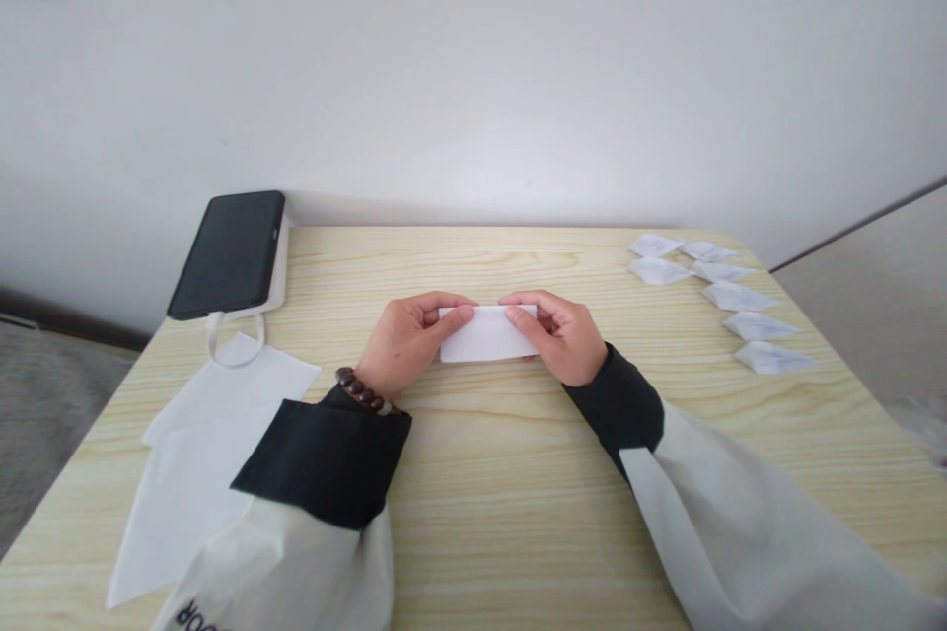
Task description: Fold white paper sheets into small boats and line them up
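Note:
A folded white sheet of paper (484,335) lies as a narrow rectangle in the middle of the light wooden table (518,513). My left hand (403,340) pinches its left end, thumb and fingers closed on the edge. My right hand (562,335) pinches the right end the same way. Both hands rest on the tabletop. A dark bead bracelet (366,394) sits on my left wrist.
Several folded white paper boats (714,291) lie in rows at the table's far right. A stack of flat white sheets (199,434) lies at the left, partly under my left sleeve. A black phone (229,251) rests on a white power bank at the far left corner.

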Available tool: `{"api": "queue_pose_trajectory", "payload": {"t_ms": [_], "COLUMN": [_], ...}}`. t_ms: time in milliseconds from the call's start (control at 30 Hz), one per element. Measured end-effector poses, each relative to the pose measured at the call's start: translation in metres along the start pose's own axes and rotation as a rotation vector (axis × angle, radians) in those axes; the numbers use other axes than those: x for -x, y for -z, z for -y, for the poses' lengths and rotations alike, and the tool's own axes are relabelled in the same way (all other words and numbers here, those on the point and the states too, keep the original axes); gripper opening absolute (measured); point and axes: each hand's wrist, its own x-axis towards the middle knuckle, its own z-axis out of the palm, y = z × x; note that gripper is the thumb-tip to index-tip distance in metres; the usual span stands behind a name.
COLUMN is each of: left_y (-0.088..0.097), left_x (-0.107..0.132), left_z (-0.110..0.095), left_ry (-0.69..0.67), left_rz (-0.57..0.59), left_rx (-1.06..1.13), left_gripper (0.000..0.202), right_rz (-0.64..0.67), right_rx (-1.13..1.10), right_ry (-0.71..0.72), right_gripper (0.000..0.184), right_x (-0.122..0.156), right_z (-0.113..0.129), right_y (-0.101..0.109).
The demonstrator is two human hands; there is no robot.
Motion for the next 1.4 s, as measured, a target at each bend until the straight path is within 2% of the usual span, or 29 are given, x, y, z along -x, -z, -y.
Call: {"api": "queue_pose_trajectory", "payload": {"t_ms": [200,400,500,600,667,900,1167,1400], "left_y": [-0.001,-0.004,-0.008,-0.012,-0.014,-0.014,-0.003,0.002], "left_x": [0.000,0.002,0.004,0.006,0.007,0.009,0.006,0.004], "left_z": [0.000,-0.002,-0.001,0.001,0.002,-0.001,-0.002,-0.002], "left_ry": [0.010,0.000,-0.048,-0.150,-0.206,-0.253,-0.121,-0.058], "left_rz": [-0.012,-0.066,-0.092,-0.089,-0.089,-0.126,-0.172,-0.158], "left_rx": [-0.019,-0.079,-0.126,-0.213,-0.284,-0.382,-0.328,-0.259], "left_gripper": [0.036,0.033,0.032,0.031,0.029,0.027,0.033,0.034], "right_rz": [-0.003,-0.062,-0.095,-0.081,-0.065,-0.037,0.023,-0.022], "right_rx": [0.039,0.104,0.165,0.244,0.281,0.357,0.388,0.320], "right_ry": [0.021,0.111,0.225,0.385,0.436,0.454,0.397,0.297], "right_gripper": [0.026,0.020,0.014,0.009,0.008,0.007,0.010,0.010], "right_x": [0.000,-0.001,-0.002,-0.002,-0.002,-0.002,-0.011,-0.012], "right_z": [0.002,0.004,0.007,0.010,0.012,0.010,-0.001,-0.007], "right_y": [0.000,0.000,-0.001,-0.002,-0.004,-0.004,0.019,0.025]}}
